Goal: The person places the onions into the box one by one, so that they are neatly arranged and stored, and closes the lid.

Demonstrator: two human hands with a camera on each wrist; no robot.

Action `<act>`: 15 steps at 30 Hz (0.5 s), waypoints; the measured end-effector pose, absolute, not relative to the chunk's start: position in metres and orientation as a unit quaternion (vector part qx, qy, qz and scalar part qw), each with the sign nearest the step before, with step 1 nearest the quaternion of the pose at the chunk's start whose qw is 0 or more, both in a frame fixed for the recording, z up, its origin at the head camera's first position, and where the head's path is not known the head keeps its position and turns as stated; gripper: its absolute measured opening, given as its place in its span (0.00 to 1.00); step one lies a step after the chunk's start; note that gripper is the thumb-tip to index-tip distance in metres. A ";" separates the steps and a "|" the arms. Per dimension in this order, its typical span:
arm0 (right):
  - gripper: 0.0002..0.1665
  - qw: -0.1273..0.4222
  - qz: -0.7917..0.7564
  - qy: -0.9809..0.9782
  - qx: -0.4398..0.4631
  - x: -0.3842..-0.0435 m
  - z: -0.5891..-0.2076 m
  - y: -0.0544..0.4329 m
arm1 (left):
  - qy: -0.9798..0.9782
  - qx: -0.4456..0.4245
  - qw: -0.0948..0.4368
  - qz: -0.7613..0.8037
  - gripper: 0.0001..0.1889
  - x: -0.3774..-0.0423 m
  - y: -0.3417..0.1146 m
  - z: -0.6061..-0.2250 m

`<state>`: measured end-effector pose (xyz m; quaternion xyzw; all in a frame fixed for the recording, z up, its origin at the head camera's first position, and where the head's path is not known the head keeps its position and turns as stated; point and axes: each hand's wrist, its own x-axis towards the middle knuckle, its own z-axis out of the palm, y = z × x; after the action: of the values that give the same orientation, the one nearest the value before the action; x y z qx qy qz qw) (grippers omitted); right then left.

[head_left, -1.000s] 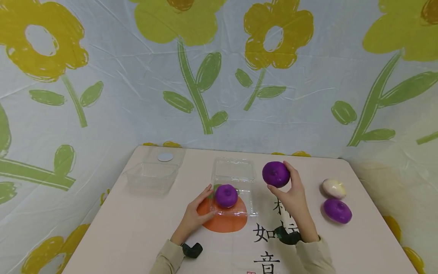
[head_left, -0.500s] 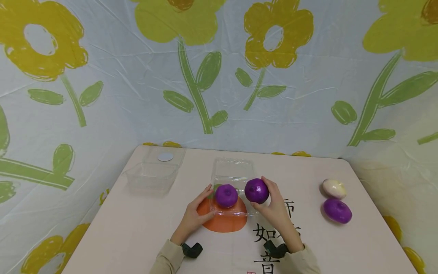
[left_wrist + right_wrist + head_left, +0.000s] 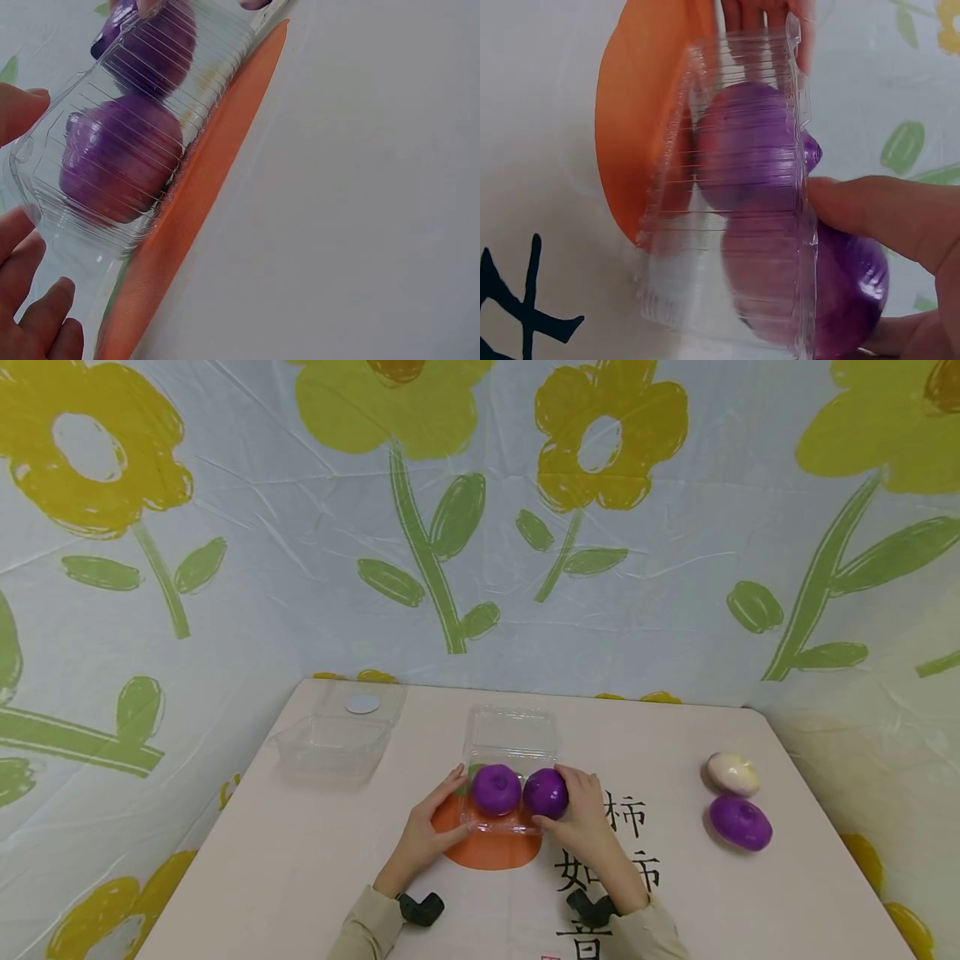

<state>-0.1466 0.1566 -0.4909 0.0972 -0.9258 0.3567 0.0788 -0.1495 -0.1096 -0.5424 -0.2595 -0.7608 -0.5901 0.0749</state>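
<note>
2 hands are working at a clear box [image 3: 510, 829]. On the far left, a clear container [image 3: 330, 756] is standing on the worktop [image 3: 240, 860], its lid lying back, and no hand is touching it. Next, the left hand [image 3: 425, 841] is resting relaxed fingers against the left end of the box, probably steadying it. Inside, toward the left, the 1st purple onion [image 3: 496, 789] is sitting. Just beside it, the right hand [image 3: 588, 827] is grasping the 2nd purple onion [image 3: 545, 793] between thumb and fingers. This onion is showing partly behind the box wall and partly above the rim; whether it is touching the bottom, I cannot tell. Well apart on the right, a whitish onion [image 3: 733, 773] and the 3rd purple onion [image 3: 740, 823] are lying close together on the worktop. In my judgement, the filling is reaching its middle: 1 onion is sitting in place, 1 is waiting for release, and perhaps 2 are remaining outside.
</note>
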 end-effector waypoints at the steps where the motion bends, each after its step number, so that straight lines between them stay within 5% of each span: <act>1: 0.47 0.078 0.349 -0.928 0.101 -0.147 -0.490 0.156 | -0.761 -0.258 0.073 -0.592 0.35 -0.149 -0.110 -0.542; 15: 0.48 0.041 0.315 -0.941 0.118 -0.150 -0.495 0.152 | -0.766 -0.249 0.067 -0.589 0.35 -0.148 -0.110 -0.541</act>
<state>-0.1497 0.1525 -0.4955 0.1181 -0.9408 0.3150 0.0414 -0.1479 -0.1097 -0.5407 -0.2488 -0.7657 -0.5893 0.0674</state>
